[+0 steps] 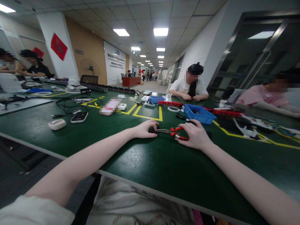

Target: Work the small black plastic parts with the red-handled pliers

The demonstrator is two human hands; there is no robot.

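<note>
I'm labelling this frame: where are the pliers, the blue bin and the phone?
pliers (pixel 174 133): head view, red handle near the pivot.
blue bin (pixel 196 117): head view, front wall.
phone (pixel 79 116): head view, dark screen.

Green table (pixel 140 162) w/ yellow tape lines (pixel 147 117): phone (pixel 79 117) & white round case (pixel 57 124) at left, blue bin (pixel 199 113) at right, tape roll (pixel 173 109) near it. Person in white shirt (pixel 188 87) sits opp., another in pink (pixel 262 95) far right; fan (pixel 90 67) at back wall.
</note>
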